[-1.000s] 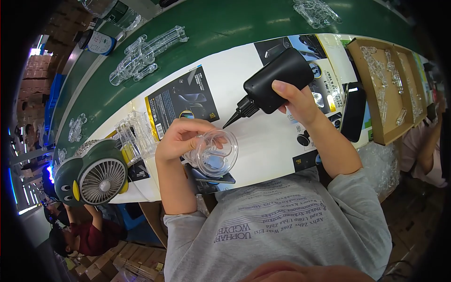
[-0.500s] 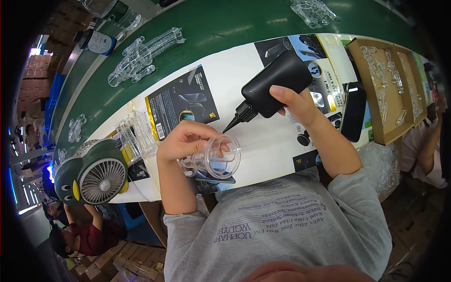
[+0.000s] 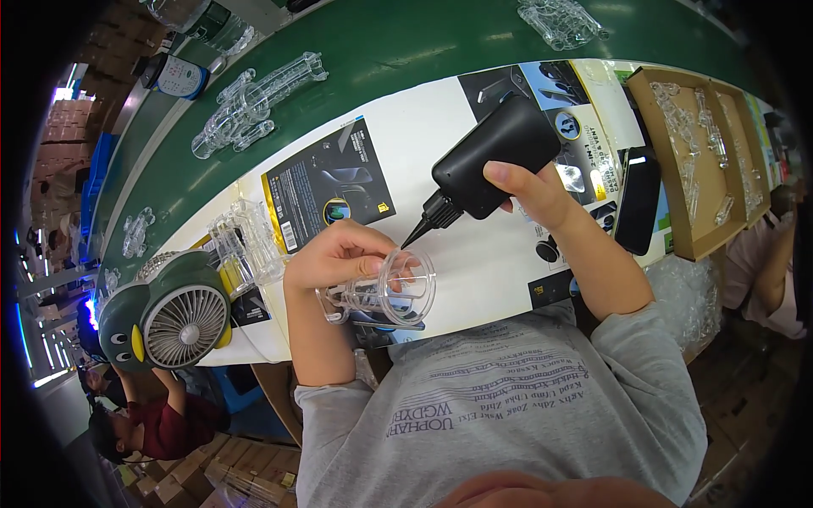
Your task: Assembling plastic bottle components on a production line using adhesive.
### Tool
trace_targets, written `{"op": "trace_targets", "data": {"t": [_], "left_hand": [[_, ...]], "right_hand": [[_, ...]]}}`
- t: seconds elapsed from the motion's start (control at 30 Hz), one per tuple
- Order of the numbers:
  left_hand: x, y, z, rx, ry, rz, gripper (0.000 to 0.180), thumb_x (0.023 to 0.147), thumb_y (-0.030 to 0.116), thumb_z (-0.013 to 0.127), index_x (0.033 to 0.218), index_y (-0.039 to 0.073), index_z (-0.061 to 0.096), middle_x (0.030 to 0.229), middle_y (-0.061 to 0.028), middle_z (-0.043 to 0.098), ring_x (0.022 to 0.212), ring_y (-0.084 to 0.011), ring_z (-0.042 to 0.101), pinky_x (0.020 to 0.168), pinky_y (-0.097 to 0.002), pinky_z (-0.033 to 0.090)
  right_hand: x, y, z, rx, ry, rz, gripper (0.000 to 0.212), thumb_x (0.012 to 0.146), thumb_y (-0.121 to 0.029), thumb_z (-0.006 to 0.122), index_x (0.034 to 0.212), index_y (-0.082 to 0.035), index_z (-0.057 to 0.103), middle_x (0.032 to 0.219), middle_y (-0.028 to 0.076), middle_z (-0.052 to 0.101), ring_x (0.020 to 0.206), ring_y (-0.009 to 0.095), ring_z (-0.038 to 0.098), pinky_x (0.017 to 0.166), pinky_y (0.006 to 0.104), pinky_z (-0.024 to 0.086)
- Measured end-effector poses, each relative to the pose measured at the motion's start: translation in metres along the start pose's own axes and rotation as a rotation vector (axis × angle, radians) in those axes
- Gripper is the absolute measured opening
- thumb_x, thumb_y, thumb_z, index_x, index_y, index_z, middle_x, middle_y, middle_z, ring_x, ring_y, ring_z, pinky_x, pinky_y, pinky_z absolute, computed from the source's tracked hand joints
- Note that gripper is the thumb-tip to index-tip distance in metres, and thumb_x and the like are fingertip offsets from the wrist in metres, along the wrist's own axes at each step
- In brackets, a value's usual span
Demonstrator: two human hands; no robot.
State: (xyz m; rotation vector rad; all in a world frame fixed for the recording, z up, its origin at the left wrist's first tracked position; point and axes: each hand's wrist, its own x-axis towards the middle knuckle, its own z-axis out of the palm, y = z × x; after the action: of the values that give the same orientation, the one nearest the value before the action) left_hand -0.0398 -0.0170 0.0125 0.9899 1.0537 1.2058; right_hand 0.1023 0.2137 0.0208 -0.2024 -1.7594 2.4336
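My left hand point(image 3: 345, 261) is closed around a clear plastic part point(image 3: 412, 292) with a wide round rim and a narrower body. Some of its fingers show through the clear wall. My right hand point(image 3: 527, 188) grips a black squeeze bottle point(image 3: 491, 157) that tilts down to the left. The bottle's thin pointed nozzle point(image 3: 414, 234) meets the upper edge of the round rim, or comes very close; I cannot tell whether it touches. Any liquid at the tip is too small to see.
Printed packaging sheets point(image 3: 334, 182) cover the white work surface. A penguin-shaped fan point(image 3: 182, 326) and clear parts point(image 3: 244, 241) stand at left. More clear parts point(image 3: 258, 102) lie on the green belt point(image 3: 398, 55). A cardboard tray point(image 3: 707, 241) and a black phone point(image 3: 637, 203) are at right.
The clear part has turned in my left hand, so its rim now looks narrower and its body shows more. The bottle has shifted slightly left. Parts on the green belt have moved slightly left.
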Motion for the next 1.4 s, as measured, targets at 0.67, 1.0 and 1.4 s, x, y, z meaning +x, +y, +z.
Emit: {"op": "trace_targets", "data": {"t": [0.67,1.0,1.4], "left_hand": [[-0.006,0.001,-0.003,0.005,-0.028,-0.017,0.03,0.08,0.018,0.063,0.097,-0.007,0.061,0.086,-0.0143,0.065,0.075,-0.018,0.062,0.068,-0.0273,0.048],[-0.003,0.006,0.0,0.01,0.191,0.106,0.039,0.071,0.023,0.071,0.093,-0.008,0.061,0.089,-0.0177,0.062,0.081,-0.0255,0.061,0.074,-0.0336,0.047],[0.002,0.001,-0.001,-0.032,0.225,0.122,0.04,0.068,0.019,0.074,0.096,-0.006,0.061,0.091,-0.0159,0.061,0.084,-0.024,0.06,0.075,-0.033,0.047]], "right_hand": [[0.0,-0.001,0.002,-0.013,0.014,-0.001,0.031,0.073,-0.023,0.061,0.095,-0.004,0.05,0.071,0.004,0.054,0.047,0.006,0.048,0.035,0.018,0.034],[0.003,0.007,-0.002,0.001,0.066,-0.072,0.034,0.078,-0.027,0.058,0.1,-0.003,0.049,0.076,0.005,0.056,0.053,0.007,0.051,0.039,0.0179,0.037],[0.029,0.029,-0.01,-0.21,0.425,-0.205,0.016,0.084,-0.017,0.058,0.092,-0.003,0.057,0.069,0.002,0.056,0.054,0.006,0.048,0.049,0.0191,0.038]]}}
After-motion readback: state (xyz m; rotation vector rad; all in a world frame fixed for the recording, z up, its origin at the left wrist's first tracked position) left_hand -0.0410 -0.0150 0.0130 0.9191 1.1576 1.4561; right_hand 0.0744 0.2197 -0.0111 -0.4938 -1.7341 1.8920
